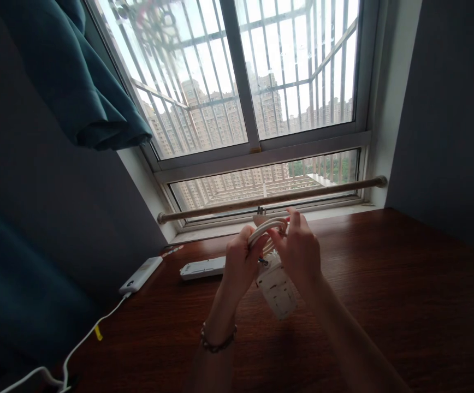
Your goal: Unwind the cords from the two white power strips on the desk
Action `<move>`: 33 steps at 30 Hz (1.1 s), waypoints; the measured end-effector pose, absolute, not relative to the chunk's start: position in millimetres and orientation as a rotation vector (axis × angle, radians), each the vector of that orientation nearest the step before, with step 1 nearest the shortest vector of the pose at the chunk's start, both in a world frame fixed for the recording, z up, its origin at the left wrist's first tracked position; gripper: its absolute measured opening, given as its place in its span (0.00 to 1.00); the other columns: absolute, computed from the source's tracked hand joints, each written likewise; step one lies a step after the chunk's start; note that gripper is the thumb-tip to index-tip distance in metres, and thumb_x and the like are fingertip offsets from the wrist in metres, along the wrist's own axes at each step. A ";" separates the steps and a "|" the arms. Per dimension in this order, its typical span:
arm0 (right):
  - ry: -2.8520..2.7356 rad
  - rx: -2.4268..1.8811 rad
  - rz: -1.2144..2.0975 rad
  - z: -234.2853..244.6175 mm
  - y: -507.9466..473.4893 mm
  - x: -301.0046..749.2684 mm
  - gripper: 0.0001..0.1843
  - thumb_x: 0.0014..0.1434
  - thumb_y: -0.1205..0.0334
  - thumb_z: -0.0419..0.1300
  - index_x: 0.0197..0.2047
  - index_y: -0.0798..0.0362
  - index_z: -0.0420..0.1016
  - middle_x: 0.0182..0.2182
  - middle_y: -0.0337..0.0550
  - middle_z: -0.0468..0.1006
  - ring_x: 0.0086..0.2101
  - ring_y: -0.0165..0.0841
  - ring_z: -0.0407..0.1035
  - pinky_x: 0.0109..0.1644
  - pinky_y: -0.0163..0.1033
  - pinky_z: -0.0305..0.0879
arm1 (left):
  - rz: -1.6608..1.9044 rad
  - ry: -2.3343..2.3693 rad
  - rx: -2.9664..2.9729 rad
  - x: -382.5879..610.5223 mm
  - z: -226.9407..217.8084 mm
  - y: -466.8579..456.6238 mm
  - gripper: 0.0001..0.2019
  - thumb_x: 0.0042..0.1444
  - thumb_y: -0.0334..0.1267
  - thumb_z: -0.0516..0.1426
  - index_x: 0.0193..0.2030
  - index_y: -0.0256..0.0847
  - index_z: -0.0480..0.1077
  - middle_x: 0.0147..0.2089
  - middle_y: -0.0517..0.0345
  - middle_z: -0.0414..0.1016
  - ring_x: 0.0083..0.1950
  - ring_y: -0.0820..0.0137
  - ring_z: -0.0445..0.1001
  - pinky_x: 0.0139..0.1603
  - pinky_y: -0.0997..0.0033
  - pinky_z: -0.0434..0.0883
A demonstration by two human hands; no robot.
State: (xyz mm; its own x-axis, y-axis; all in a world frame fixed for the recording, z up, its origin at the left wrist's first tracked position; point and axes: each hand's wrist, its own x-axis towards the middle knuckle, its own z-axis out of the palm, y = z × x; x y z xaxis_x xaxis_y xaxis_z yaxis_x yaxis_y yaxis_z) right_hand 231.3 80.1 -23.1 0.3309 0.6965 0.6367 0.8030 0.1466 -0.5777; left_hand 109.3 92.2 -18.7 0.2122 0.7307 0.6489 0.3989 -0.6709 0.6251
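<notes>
Both my hands are raised above a dark wooden table (384, 295), near the window. My left hand (241, 262) is closed around a coil of white cable (267, 225). My right hand (298, 251) pinches the same coil from the other side, fingers curled over the loops. A white power strip (277, 292) hangs below the coil between my wrists, tilted down toward me. A plug tip pokes out at the top of the coil. A beaded bracelet sits on my left wrist.
A second white power strip (202, 268) lies flat on the table behind my left hand. A white power bank (141, 274) lies at the left edge with a white cable (85, 338) trailing toward me. A wooden rod (273, 199) spans the windowsill; a teal curtain (77, 82) hangs upper left.
</notes>
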 end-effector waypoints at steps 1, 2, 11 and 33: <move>-1.423 -1.595 -0.105 -24.0 81.0 231.0 0.29 0.60 0.50 0.52 0.59 0.59 0.55 0.38 0.52 0.73 0.30 0.40 0.68 0.26 0.39 0.48 | 1.434 1.018 2.192 109.7 -19.1 91.5 0.15 0.60 0.44 0.52 0.25 0.40 0.58 0.19 0.65 0.61 0.22 0.74 0.59 0.25 0.75 0.58; -1.426 -1.609 -0.075 -25.0 82.2 231.2 0.31 0.60 0.49 0.52 0.61 0.58 0.53 0.35 0.51 0.74 0.29 0.41 0.69 0.27 0.39 0.48 | 1.424 0.983 2.211 110.1 -19.7 90.7 0.14 0.60 0.44 0.52 0.26 0.40 0.59 0.20 0.65 0.61 0.22 0.74 0.59 0.25 0.75 0.58; -1.517 -1.247 0.338 -23.8 92.1 257.3 0.09 0.49 0.58 0.60 0.33 0.51 0.69 0.24 0.37 0.70 0.27 0.32 0.63 0.31 0.36 0.53 | 1.282 0.758 2.242 102.8 -22.2 95.3 0.14 0.58 0.44 0.55 0.26 0.38 0.61 0.21 0.64 0.58 0.23 0.75 0.56 0.25 0.75 0.55; -0.942 -0.014 1.188 -7.9 77.4 284.4 0.21 0.49 0.71 0.58 0.48 0.51 0.74 0.55 0.43 0.65 0.58 0.42 0.54 0.55 0.47 0.62 | 1.393 0.574 2.093 111.3 -27.1 99.0 0.13 0.62 0.42 0.51 0.29 0.39 0.61 0.27 0.61 0.60 0.28 0.72 0.58 0.31 0.72 0.58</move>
State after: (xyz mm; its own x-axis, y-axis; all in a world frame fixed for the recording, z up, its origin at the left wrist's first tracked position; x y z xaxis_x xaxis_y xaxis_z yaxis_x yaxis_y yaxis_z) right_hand 284.4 77.4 -7.9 0.0549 0.7877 0.6135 -0.7769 0.4197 -0.4693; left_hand 111.3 99.0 -27.1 0.3697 0.6216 0.6906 0.0452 -0.7544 0.6549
